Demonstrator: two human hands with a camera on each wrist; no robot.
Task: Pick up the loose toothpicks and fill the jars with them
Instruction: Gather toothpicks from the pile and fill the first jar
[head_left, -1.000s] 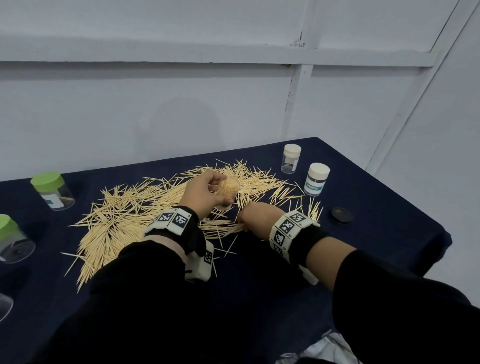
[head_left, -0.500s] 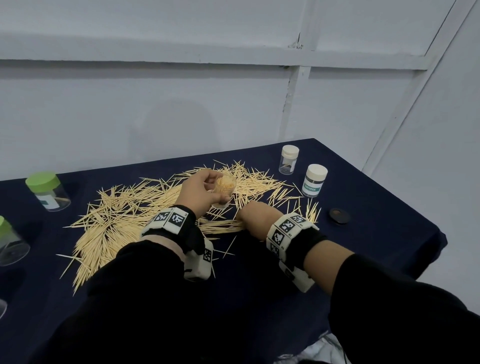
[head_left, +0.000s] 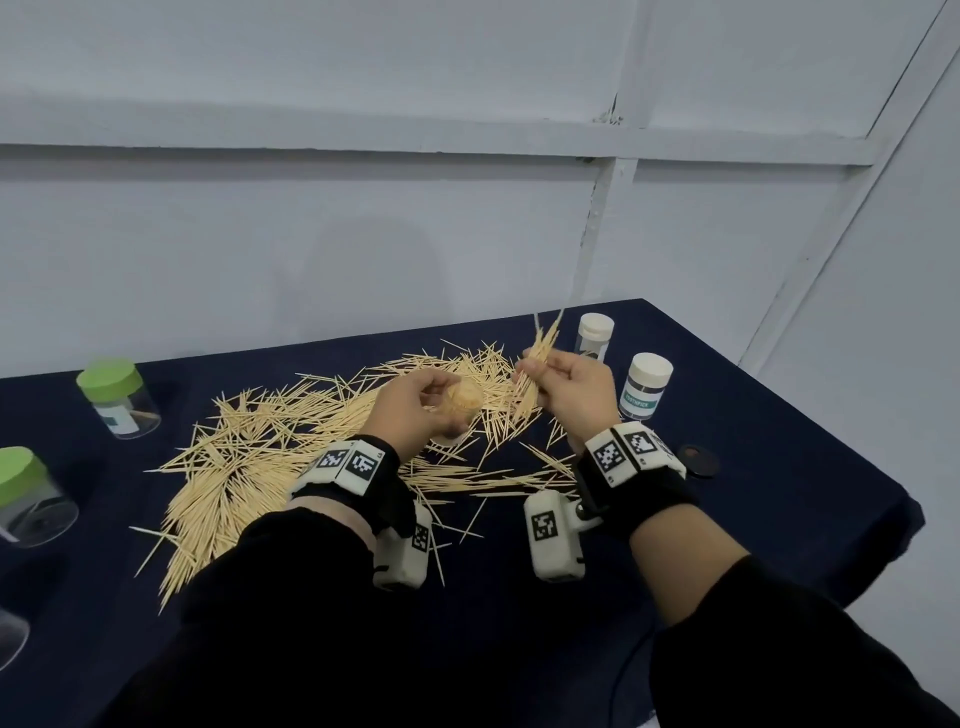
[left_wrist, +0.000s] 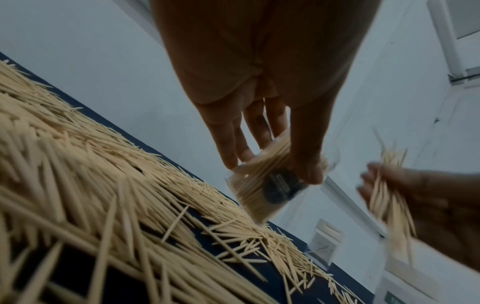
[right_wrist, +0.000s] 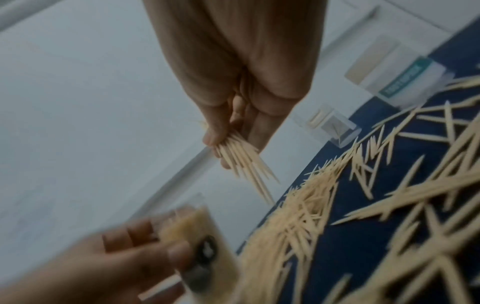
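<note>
the jar sits up off the worktop, gripped in my left hand, fingers and thumb curled round its clear wall. it is packed nearly full, toothpick ends showing at the mouth. just beside it my right hand pinches a bunch of toothpicks, fanned out, tips sticking above and below the fingers. bunch and jar mouth are near but not touching.

step in hand, by my reading: loading this bunch into the held jar. next move calls for squaring the fan into a tight bundle, lining it up with the mouth, then sliding it in. little room left, so strays may spill.

below both hands, the loose pile spreads over the dark worktop. two white-capped jars stand to the right, green-lidded jars to the left, a small dark disc near the right edge.
</note>
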